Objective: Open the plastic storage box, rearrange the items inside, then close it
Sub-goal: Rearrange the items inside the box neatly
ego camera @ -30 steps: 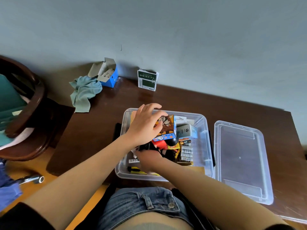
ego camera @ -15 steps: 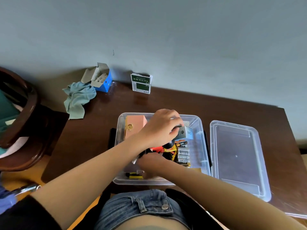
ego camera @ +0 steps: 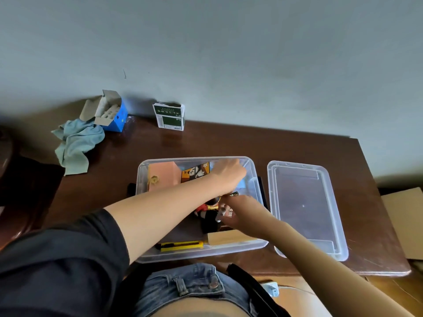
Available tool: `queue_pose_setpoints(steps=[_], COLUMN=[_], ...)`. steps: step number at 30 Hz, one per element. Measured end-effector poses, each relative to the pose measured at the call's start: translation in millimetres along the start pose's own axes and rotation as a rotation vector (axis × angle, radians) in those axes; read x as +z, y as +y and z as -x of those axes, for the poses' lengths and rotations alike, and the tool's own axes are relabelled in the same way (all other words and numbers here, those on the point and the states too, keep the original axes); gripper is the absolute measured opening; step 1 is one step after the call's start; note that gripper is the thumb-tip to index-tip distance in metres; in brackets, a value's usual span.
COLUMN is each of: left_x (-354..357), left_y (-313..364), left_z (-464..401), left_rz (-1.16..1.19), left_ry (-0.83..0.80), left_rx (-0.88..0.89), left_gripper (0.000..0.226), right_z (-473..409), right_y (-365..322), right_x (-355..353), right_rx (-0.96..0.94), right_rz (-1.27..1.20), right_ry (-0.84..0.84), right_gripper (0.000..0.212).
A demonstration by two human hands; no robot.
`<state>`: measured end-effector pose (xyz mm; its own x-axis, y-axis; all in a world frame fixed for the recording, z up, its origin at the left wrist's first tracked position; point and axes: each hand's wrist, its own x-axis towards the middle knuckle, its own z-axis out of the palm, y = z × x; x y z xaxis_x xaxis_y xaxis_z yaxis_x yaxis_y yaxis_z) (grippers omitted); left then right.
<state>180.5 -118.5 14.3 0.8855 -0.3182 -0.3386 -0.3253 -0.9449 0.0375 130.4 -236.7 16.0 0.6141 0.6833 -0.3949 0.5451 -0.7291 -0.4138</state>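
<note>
The clear plastic storage box [ego camera: 140, 179] stands open in the middle of the brown table. Its lid [ego camera: 304, 209] lies flat just to its right. My left hand [ego camera: 229, 172], blurred by motion, reaches into the box's far right corner, where its fingers curl over a small pale blue-grey box [ego camera: 241, 184]. My right hand [ego camera: 245, 210] is lower in the box and pinches a small printed battery pack [ego camera: 229, 212]. Also inside are a pink box [ego camera: 162, 177], an orange cartoon box [ego camera: 195, 171], a yellow utility knife [ego camera: 180, 245] and a tan block [ego camera: 229, 236].
At the back of the table stand an open blue carton [ego camera: 115, 117] and a green-and-white pack [ego camera: 170, 116], both by the wall. A pale blue cloth [ego camera: 76, 145] lies at the table's left edge. Cardboard [ego camera: 405, 220] sits off the right edge.
My left hand has carried the small pale box from the box's middle to its far right corner. The orange cartoon box now stands beside the pink box. My right hand has shifted right.
</note>
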Motion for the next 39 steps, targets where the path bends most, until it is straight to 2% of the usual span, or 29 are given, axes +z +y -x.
queue_pose_setpoints(steps=[4,7,14,20,23,29,34,39], left_x=[3,5,1,0,5,16,16,15], left_y=[-15,-20,-22,-29,-38,-37,-37,-36], left_z=[11,18,24,27,31,41,43,44], left_rz=[0.071,0.065,0.094,0.127,0.258,0.525,0.584,0.559], left_ry=[0.054,0.057,0.046,0.044,0.063,0.097,0.096,0.089], left_rx=[-0.02,-0.029,-0.184,-0.25,-0.265,-0.316,-0.334,-0.338], left_gripper=[0.035,0.041,0.034,0.032,0.027,0.012,0.011,0.019], right_z=[-1,-7,-25,-49,-56,-65,-69,-71], right_y=[8,14,17,19,22,27,28,30], right_x=[8,6,13,19,29,40,38,38], right_rx=[0.054,0.184,0.307,0.307,0.272,0.239,0.218,0.2], right_rz=[0.191,0.309,0.431,0.429,0.463,0.473,0.49,0.524], right_ry=[0.046,0.026,0.015,0.068,0.104,0.07,0.002,-0.028], right_gripper=[0.025,0.021,0.027,0.026,0.029,0.03,0.03,0.033])
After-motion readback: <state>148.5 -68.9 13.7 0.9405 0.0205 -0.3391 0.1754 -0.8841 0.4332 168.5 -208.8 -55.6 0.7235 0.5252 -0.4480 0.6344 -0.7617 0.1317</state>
